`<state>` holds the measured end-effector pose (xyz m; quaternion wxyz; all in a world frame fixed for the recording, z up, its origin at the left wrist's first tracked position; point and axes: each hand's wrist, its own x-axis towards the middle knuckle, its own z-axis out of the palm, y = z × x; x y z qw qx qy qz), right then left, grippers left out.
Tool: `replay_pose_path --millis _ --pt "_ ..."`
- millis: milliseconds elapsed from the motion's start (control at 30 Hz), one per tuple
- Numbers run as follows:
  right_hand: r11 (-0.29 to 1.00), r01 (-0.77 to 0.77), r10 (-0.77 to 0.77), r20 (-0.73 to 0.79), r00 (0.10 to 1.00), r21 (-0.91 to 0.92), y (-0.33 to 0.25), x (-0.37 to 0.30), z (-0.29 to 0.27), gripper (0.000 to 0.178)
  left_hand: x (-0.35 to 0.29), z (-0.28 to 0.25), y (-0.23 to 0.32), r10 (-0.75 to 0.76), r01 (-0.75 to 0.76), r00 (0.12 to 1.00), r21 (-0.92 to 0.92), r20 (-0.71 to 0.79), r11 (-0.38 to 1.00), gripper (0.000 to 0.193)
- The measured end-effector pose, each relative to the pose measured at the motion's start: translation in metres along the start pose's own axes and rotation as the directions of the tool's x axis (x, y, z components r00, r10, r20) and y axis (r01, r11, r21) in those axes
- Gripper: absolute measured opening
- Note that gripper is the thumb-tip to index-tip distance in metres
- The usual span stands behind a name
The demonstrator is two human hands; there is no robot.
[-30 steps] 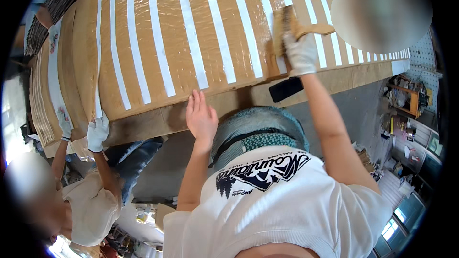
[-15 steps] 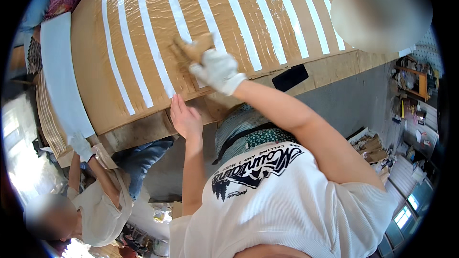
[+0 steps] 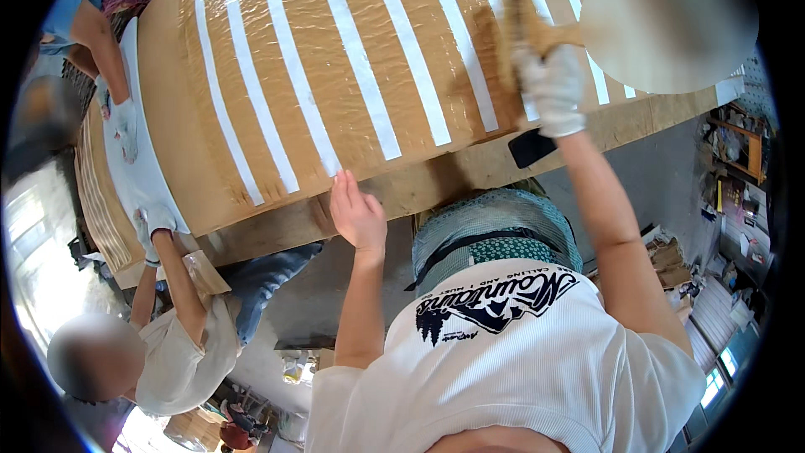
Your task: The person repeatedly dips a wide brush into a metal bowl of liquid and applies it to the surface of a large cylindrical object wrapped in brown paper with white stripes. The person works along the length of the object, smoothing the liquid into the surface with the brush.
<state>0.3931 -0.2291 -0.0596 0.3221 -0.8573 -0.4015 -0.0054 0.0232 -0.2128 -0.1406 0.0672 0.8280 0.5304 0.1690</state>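
A large brown sheet (image 3: 159,117) lies in front of me, glossy and wet-looking, crossed by several white strips (image 3: 348,50). My left hand (image 3: 359,214) is bare, its fingers stretched out together and their tips at the sheet's near edge by the end of one strip. My right hand (image 3: 555,96) wears a white glove and is closed on a wooden-handled brush (image 3: 521,29), blurred by motion, over the right part of the sheet. A dark phone-like slab (image 3: 532,148) lies just below that hand, at the near edge.
A co-worker (image 3: 189,352) at lower left has gloved hands on a white panel (image 3: 155,176) along the left end. Another person's arms (image 3: 105,50) reach the same panel from the far left. The wooden table edge (image 3: 436,174) runs between me and the sheet. Cartons (image 3: 667,260) stand at right.
My right hand has swept the brush to the right across the sheet. My left hand remains at the near edge. A second person's gloved hand now rests on the white panel.
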Motion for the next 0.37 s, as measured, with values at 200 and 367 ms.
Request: replay_pose_path --millis 200,367 --pt "0.909 0.125 -0.331 0.507 0.796 0.397 -0.173 -0.047 0.078 0.036 0.006 -0.007 0.006 -0.006 0.005 1.000 0.022 0.028 1.000 0.050" --pt "0.906 0.192 -0.389 0.562 0.729 0.378 -0.176 -0.004 0.119 0.062 -0.001 0.006 -0.012 -0.080 0.077 0.993 0.044 0.081 0.996 0.056"
